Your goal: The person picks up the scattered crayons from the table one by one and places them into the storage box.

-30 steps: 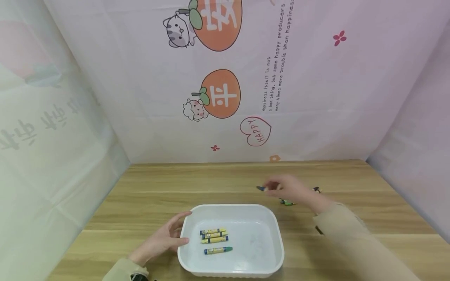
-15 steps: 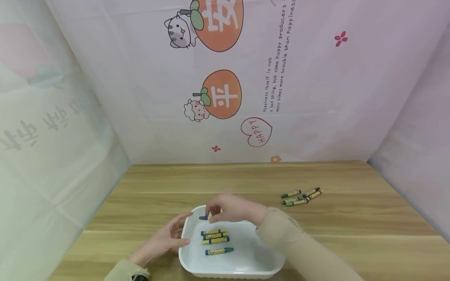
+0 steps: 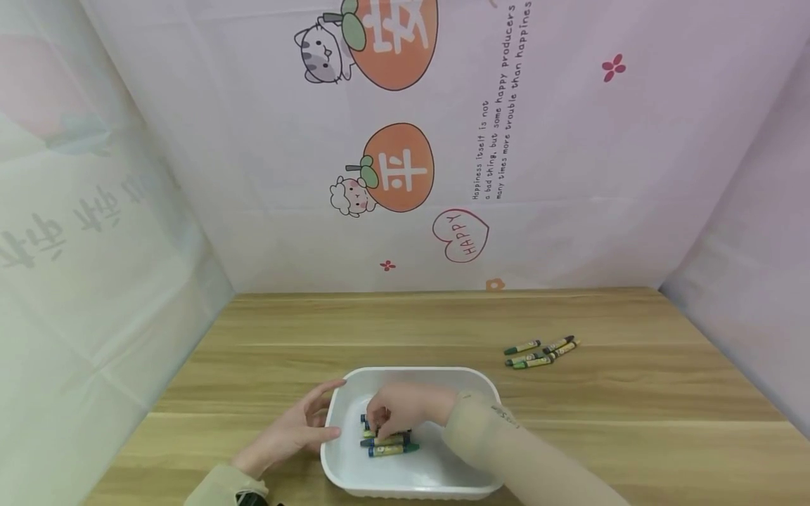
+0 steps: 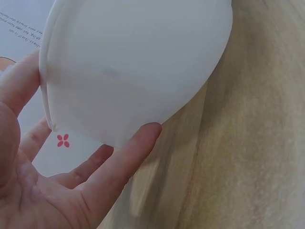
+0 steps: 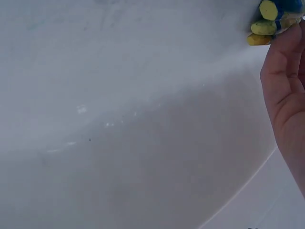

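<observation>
My left hand (image 3: 296,427) rests against the left side of a white plastic tray (image 3: 443,464), its spread fingers touching the rim and outer wall. In the left wrist view, those fingers (image 4: 138,143) lie along the tray's outside. Inside the tray, my right hand (image 3: 408,407) pinches a dark blue crayon (image 3: 368,443), low among the other crayons. A green crayon (image 3: 387,450) lies just in front of it. Yellow crayons (image 5: 264,27) show beside the fingers in the right wrist view; in the head view the hand partly hides them.
Several loose crayons (image 3: 541,353) lie in a small group on the wooden table (image 3: 633,393), behind and right of the tray. Printed white cloth (image 3: 538,246) hangs at the back and along both sides.
My right hand has carried the dark blue crayon from near the loose group leftward and down into the tray, beside the other crayons. The left hand has stayed on the tray.
</observation>
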The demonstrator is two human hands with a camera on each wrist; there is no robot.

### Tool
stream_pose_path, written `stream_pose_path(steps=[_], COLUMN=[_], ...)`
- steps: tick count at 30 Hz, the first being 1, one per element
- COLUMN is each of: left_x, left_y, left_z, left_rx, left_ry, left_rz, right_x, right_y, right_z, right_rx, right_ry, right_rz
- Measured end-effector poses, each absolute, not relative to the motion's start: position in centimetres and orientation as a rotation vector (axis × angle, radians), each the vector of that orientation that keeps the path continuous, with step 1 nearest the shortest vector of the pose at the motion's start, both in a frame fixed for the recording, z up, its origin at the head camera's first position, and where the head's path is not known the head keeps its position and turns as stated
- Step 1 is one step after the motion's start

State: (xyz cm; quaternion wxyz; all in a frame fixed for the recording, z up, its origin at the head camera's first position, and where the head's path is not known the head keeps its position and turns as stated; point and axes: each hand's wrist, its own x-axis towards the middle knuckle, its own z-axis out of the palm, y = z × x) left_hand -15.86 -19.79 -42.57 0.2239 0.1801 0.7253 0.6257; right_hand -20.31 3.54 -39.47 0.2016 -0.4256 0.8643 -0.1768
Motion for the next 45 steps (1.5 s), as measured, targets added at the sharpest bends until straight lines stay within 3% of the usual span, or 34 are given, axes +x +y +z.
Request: stream_pose_path(steps=[13, 21, 31, 45], left_x=[-15.8, -15.8, -15.9, -15.8], left_y=[-19.7, -19.6, -19.6, -19.6], left_z=[-42.6, -42.6, -42.7, -42.7], left_rx=[0.471, 0.463, 0.472, 0.482], left_ry=[2.035, 2.031, 2.024, 2.026], left_rz=[1.705, 1.704, 1.734, 1.740], right_x=[-20.2, -20.1, -20.3, -22.0], right_y=[3.8, 5.8, 12.1, 23.3], right_z=[-38.6, -34.6, -32.3, -36.6], right_rx=[-1.104, -1.069, -1.130, -0.838], right_ry=[2.434, 2.441, 2.465, 2.697], right_rz=[-0.534, -0.664, -0.858, -1.012])
